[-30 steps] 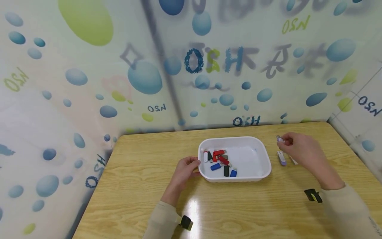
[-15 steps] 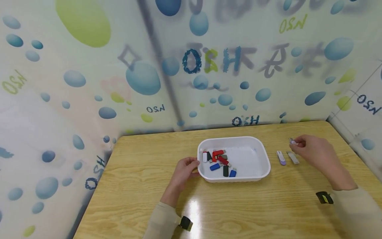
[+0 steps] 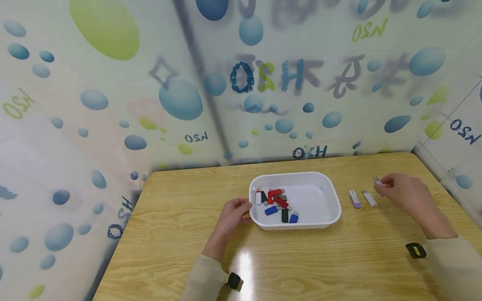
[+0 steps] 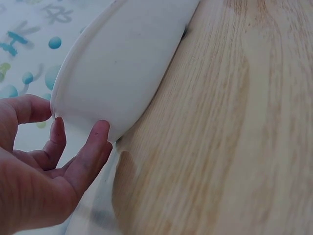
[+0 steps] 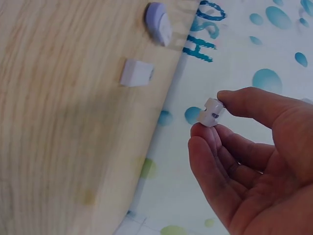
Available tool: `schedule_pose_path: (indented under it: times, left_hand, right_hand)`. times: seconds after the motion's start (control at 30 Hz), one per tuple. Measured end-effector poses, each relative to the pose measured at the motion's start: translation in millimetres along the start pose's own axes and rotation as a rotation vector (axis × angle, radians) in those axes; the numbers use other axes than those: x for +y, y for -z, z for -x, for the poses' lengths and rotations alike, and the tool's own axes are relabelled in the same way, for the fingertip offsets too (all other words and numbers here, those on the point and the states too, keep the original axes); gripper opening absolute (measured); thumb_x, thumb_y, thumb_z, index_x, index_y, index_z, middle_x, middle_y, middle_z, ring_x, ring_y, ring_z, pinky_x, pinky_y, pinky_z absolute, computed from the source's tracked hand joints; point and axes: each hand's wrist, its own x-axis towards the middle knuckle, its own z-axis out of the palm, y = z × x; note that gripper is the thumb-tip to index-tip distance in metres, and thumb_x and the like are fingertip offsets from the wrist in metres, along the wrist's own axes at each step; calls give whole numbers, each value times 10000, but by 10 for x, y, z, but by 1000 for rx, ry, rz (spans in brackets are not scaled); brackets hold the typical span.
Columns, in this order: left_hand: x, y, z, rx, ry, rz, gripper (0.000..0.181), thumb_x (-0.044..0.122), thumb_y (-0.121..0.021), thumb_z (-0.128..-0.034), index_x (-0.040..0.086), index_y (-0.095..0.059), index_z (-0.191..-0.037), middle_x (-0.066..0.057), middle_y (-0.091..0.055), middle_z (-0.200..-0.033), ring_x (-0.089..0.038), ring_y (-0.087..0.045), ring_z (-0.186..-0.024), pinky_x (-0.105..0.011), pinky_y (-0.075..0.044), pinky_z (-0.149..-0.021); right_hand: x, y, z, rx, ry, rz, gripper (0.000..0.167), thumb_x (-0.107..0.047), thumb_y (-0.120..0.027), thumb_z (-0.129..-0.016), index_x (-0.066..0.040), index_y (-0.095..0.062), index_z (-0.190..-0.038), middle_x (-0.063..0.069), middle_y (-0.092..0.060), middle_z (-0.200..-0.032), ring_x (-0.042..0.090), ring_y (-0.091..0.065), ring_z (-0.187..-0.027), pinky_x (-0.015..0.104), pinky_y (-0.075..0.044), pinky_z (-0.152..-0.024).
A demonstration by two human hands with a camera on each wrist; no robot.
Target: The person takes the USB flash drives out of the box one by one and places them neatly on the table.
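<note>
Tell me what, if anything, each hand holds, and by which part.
The right hand pinches a small pale USB stick by its body, plug sticking out. The left hand holds the white tray by its left end.

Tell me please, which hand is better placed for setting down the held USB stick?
Probably the right hand: it pinches the USB stick near the white stick on the table; the left hand holds the tray.

One tray (image 3: pixel 316 202), three USB sticks (image 3: pixel 369 198) outside it
</note>
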Motion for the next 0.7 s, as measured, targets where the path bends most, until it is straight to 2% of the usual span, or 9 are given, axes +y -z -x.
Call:
schedule_pose_path:
  times: [0.23, 0.37, 0.6, 0.7]
  left_hand:
    - [-4, 6, -8, -3, 9, -2, 358, 153, -578, -1038, -130, -587, -1256, -250, -616, -1259, -311, -649, -1122, -397, -637, -884]
    - [-5, 1, -14, -2, 4, 7, 360, 145, -580, -1033, -139, -583, -1254, -253, -610, -1258, -313, -640, -1135, -393, -640, -876]
    - [-7, 6, -9, -1, 9, 3, 366, 151, -583, -1033, -131, -584, -1265, -248, -611, -1263, -305, -641, -1123, -393, -638, -881]
    - [-6, 7, -4, -1, 13, -2, 364, 153, -580, -1036, -126, -585, -1271, -246, -614, -1264, -302, -645, -1111, -393, -638, -881]
  right_hand:
    - [140, -66, -45, -45, -37, 16, 475, -260, -654, -986, 182, -618, -1154, 326, -658, -1024, 369, -600, -804, 465, -522, -626]
    - [235, -102, -85, -82, -42, 23, 472, -260, -646, -987, 180, -622, -1154, 313, -668, -1011, 380, -607, -814, 502, -522, -651]
    - [324, -185, -133, -148, -64, -1, 420, -243, -626, -981, 159, -645, -1103, 131, -642, -822, 311, -548, -764, 454, -499, -655]
    - [333, -210, -146, -162, -74, 9, 387, -239, -622, -983, 138, -656, -1064, 107, -606, -790, 311, -532, -756, 443, -473, -651]
